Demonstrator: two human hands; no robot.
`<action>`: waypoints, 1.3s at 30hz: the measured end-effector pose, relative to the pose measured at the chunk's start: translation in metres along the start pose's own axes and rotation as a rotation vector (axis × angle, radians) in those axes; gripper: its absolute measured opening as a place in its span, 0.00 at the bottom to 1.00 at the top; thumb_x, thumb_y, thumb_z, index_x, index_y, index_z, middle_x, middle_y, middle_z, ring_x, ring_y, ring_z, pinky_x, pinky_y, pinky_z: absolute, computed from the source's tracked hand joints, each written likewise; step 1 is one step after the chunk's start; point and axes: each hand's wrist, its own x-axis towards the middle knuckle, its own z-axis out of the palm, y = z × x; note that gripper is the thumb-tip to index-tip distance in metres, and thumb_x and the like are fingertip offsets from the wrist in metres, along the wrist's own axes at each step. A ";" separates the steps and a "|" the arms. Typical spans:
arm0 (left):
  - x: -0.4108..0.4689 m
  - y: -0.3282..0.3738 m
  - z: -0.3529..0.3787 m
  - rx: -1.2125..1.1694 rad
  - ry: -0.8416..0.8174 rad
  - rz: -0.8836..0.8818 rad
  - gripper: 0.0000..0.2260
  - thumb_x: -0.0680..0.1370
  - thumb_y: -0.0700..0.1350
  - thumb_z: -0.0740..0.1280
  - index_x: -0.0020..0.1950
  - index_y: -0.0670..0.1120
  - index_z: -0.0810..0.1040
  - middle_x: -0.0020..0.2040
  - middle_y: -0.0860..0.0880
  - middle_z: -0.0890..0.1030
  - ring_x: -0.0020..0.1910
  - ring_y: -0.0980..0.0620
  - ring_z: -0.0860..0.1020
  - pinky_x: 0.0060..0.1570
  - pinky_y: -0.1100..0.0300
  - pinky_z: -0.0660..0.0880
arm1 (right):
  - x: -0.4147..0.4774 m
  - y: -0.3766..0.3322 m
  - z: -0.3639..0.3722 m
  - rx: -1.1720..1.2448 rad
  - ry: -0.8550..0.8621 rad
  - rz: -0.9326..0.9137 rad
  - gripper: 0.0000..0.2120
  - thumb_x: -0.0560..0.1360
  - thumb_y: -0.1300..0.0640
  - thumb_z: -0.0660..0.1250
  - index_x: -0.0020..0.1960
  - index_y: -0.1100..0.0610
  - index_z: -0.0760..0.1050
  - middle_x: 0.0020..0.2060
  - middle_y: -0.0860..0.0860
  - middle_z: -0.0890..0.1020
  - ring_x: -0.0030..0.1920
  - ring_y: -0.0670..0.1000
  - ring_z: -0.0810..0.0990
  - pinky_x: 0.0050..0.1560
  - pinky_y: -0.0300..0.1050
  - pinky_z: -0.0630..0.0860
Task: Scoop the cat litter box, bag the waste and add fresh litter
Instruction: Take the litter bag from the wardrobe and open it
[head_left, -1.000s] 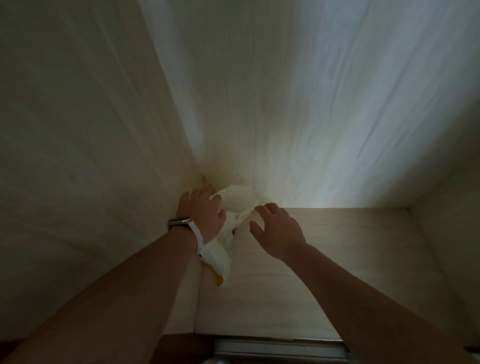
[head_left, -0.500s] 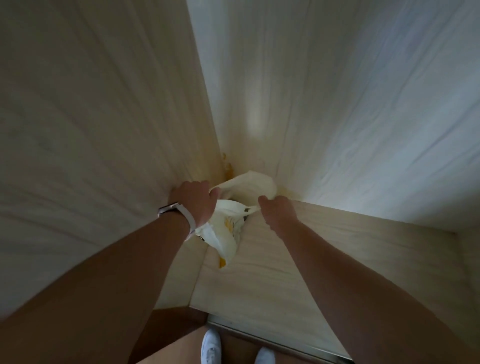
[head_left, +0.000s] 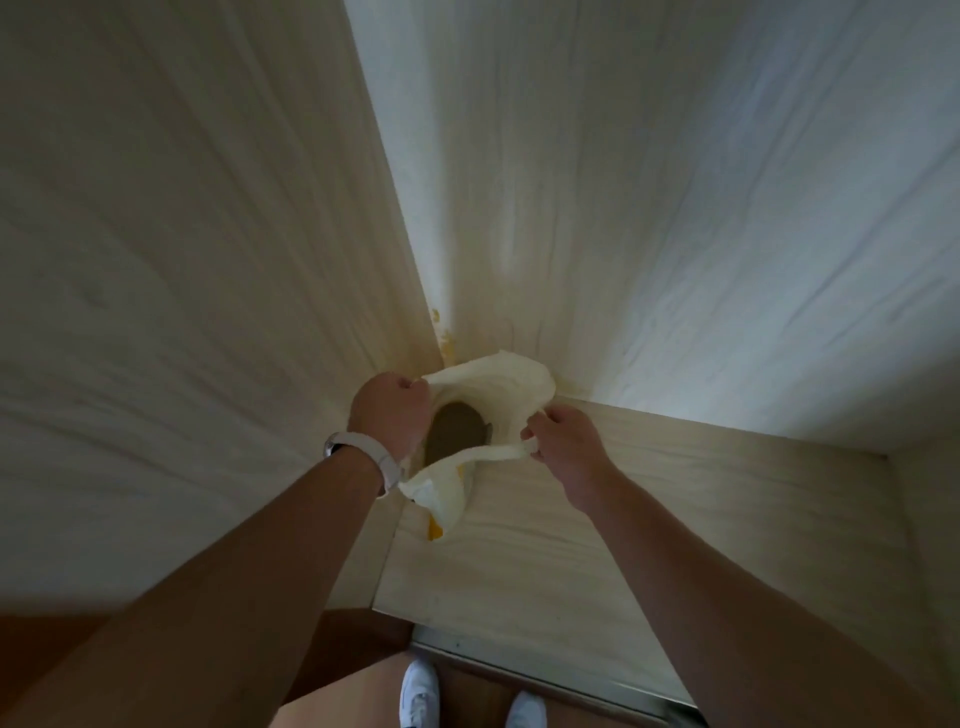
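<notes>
Head view, dim light, looking down into a corner where two pale wood-grain panels (head_left: 208, 260) met. The bag (head_left: 498, 384), thin cream plastic with a yellow patch near its lower end, was held up in that corner, over the far left end of a pale wood-grain ledge (head_left: 675, 519). Its mouth was spread wide between the two hands, and the inside showed as a dark oval. The left hand (head_left: 395, 415) was curled into a fist around the bag's left edge, knuckles toward the camera, close against the left panel. A pale watch (head_left: 384, 462) sat on that wrist. The right hand (head_left: 566, 447) pinched the bag's right handle strap between thumb and fingers, pulling it taut across the near side of the opening. The bag's lower end drooped below the left wrist, at the ledge's left edge; contents could not be made out. Small yellow marks (head_left: 444, 338) ran along the corner seam just above the bag. At the bottom of the view, two white shoes (head_left: 418, 696) stood on a brown floor (head_left: 363, 639), near the foot of the ledge.
</notes>
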 end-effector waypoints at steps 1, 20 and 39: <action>-0.006 0.005 -0.001 -0.070 0.003 -0.033 0.17 0.79 0.44 0.61 0.29 0.45 0.67 0.29 0.47 0.67 0.29 0.49 0.65 0.31 0.58 0.62 | -0.007 -0.003 -0.005 0.004 -0.002 -0.020 0.09 0.72 0.58 0.62 0.38 0.59 0.80 0.39 0.58 0.84 0.43 0.59 0.82 0.51 0.61 0.79; -0.164 0.019 -0.010 -0.295 -0.140 0.286 0.15 0.79 0.45 0.66 0.34 0.45 0.67 0.28 0.51 0.66 0.28 0.55 0.65 0.29 0.63 0.64 | -0.143 0.005 -0.072 -0.200 0.022 -0.420 0.11 0.73 0.58 0.61 0.33 0.58 0.66 0.29 0.50 0.70 0.30 0.48 0.68 0.32 0.46 0.63; -0.217 -0.011 -0.057 -0.243 -0.199 0.449 0.15 0.77 0.39 0.64 0.32 0.47 0.65 0.25 0.56 0.66 0.24 0.59 0.64 0.24 0.67 0.61 | -0.252 0.048 -0.034 0.089 0.216 -0.398 0.12 0.74 0.61 0.61 0.34 0.63 0.63 0.29 0.53 0.67 0.31 0.48 0.65 0.34 0.45 0.63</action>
